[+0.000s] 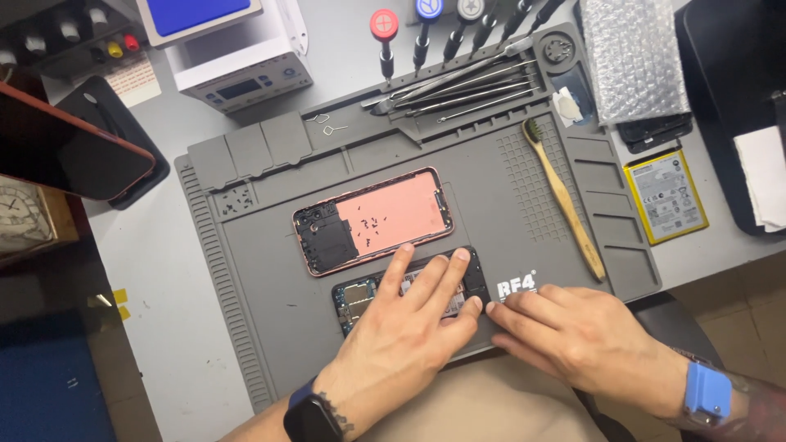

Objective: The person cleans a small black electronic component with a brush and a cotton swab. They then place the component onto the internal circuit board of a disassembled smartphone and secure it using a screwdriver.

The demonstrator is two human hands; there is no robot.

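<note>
My left hand (413,315) lies flat with fingers spread on an opened black phone body (360,299) at the front of the grey work mat (262,278); its circuit board shows at the left end. My right hand (565,331) rests on the mat beside the phone's right end, fingertips touching its edge. Just behind sits a pink phone frame (393,213) with a black board section at its left and several tiny screws lying on its pink panel.
A bamboo toothbrush (565,200) lies on the mat's right side. Screwdrivers (385,37) and metal picks (458,86) stand at the back. A yellow battery (665,196), bubble wrap (634,57), a white device (237,57) and a red-edged phone (65,151) surround the mat.
</note>
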